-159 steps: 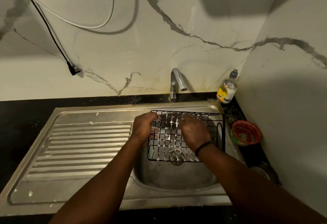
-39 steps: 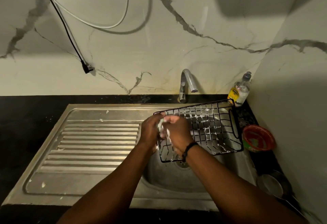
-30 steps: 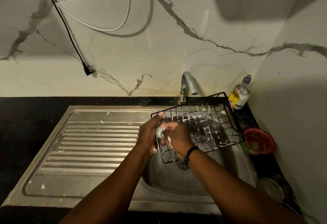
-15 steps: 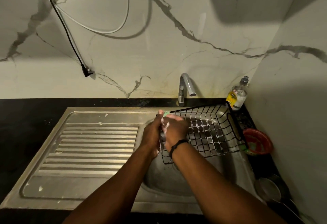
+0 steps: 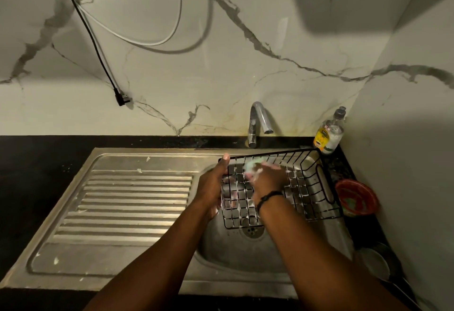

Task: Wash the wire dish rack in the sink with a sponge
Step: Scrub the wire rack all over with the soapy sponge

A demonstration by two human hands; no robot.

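Nearest, at 6 o'clock, both forearms reach up over the steel sink (image 5: 245,256). The left hand (image 5: 211,185) grips the left edge of the black wire dish rack (image 5: 307,187), thumb up on its rim; the rack sits across the basin toward 3 o'clock, flecked with foam. The right hand (image 5: 269,180), blurred, presses a soapy sponge (image 5: 251,167) against the wires, fingers curled round it. Farther, at 12 o'clock, stands the faucet (image 5: 258,124); at 2 o'clock a soap bottle (image 5: 329,133).
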